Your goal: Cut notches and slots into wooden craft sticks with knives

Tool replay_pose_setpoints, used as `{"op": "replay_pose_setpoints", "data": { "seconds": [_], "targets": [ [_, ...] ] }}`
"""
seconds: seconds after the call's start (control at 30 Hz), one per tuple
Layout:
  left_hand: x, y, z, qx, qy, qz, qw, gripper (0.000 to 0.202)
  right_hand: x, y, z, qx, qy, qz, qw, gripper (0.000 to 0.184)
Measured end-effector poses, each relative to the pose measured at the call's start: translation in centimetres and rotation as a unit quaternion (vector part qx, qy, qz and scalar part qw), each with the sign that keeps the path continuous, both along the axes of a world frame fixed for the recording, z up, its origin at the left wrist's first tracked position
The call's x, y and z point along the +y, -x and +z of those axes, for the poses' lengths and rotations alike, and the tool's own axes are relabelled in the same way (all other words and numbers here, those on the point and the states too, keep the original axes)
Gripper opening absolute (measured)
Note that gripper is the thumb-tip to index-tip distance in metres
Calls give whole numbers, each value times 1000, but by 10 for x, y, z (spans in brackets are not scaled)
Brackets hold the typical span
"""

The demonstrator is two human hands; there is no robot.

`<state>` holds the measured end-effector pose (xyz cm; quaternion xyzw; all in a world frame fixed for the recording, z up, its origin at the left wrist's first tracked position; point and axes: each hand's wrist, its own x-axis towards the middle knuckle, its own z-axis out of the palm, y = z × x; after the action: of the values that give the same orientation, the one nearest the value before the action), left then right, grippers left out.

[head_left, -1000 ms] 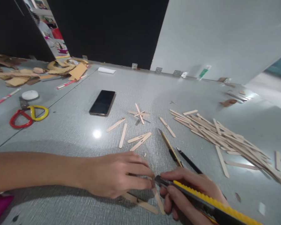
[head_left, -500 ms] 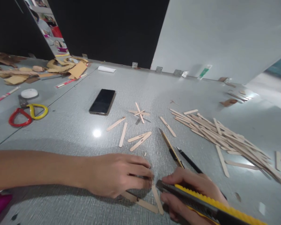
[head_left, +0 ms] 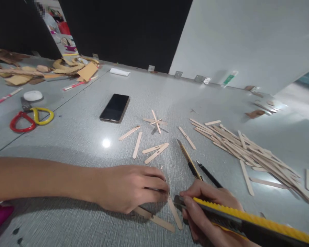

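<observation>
My left hand [head_left: 136,187] reaches in from the left with its fingers curled down on the upper end of a popsicle stick [head_left: 175,213] lying on the table. A second popsicle stick [head_left: 157,220] lies partly beneath that hand. My right hand [head_left: 208,209] grips a yellow and black utility knife [head_left: 237,218], its front end close to the right side of the first stick. Beyond the right hand lie a slim gold craft knife [head_left: 189,159] and a black pen-like tool [head_left: 208,174]. Several popsicle sticks, two with slots [head_left: 156,153], lie ahead of my left hand.
A large pile of popsicle sticks [head_left: 237,145] spreads on the right. Crossed sticks [head_left: 156,121] stand mid-table near a phone [head_left: 115,108]. To the left are scissors [head_left: 32,120], a white mouse-like object [head_left: 33,95] and cardboard scraps [head_left: 64,67]. Upright panels [head_left: 126,31] edge the table's back.
My right thumb has shifted up onto the side of the utility knife near its front end. The left hand keeps its place on the stick. The view has tilted slightly.
</observation>
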<state>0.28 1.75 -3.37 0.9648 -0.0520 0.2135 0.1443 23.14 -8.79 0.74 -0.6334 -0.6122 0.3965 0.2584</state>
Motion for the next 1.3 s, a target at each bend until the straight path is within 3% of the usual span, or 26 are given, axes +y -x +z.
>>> {"op": "replay_pose_setpoints", "data": {
  "seconds": [0.13, 0.3, 0.6, 0.87, 1.17, 1.3],
  "targets": [
    [0, -1, -1, -16, 9, 3, 1000, 33, 2, 0, -5, -40, -56, 13, 998, 34],
    [-1, -1, -5, -24, 13, 14, 1000, 31, 6, -3, -15, -90, -150, 90, 980, 36],
    [-1, -1, -5, -19, 19, 15, 1000, 31, 9, -6, -20, -80, -149, 117, 979, 32],
    [0, 1, -6, -36, 26, 14, 999, 31, 6, -2, -13, -88, -119, 88, 985, 32],
    [0, 1, -4, -14, 25, 10, 1000, 33, 3, -4, -19, -121, -160, 98, 975, 31],
    [-1, 1, -7, -25, 27, 25, 999, 32, -1, 2, -18, -91, -131, 105, 982, 30]
  ]
}}
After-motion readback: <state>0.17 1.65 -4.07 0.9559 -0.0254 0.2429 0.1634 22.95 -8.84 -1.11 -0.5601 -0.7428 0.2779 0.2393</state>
